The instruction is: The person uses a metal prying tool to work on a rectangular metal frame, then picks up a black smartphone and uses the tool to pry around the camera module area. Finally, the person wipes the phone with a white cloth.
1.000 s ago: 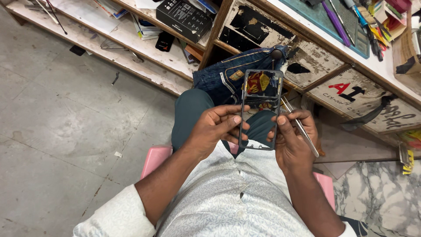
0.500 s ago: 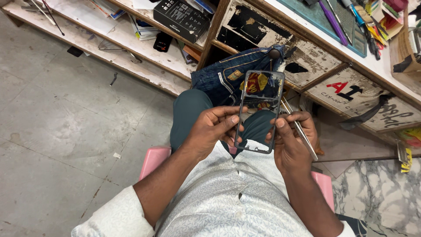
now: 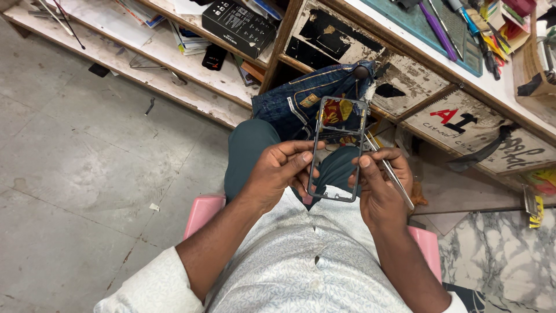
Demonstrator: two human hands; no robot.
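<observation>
A dark, empty phone frame [image 3: 317,139] stands upright in front of my chest, and I see my lap through its open middle. My left hand [image 3: 277,173] grips its left edge near the bottom, thumb laid along the side. My right hand [image 3: 380,185] holds the right edge with the thumb while its fingers clamp thin metal tweezers [image 3: 389,171], which slant down to the right behind the frame. Both hands hover above my knees in dark green trousers [image 3: 250,152].
I sit on a pink stool [image 3: 200,214]. Folded blue jeans [image 3: 301,98] hang by a worn wooden drawer front [image 3: 341,40]. A low shelf [image 3: 174,75] carries a black box [image 3: 238,26] and papers. The bench above holds tools on a green mat [image 3: 463,49]. Grey concrete floor lies to the left.
The frame and both hands stay in nearly the same pose. My left thumb has shifted slightly along the frame's left edge.
</observation>
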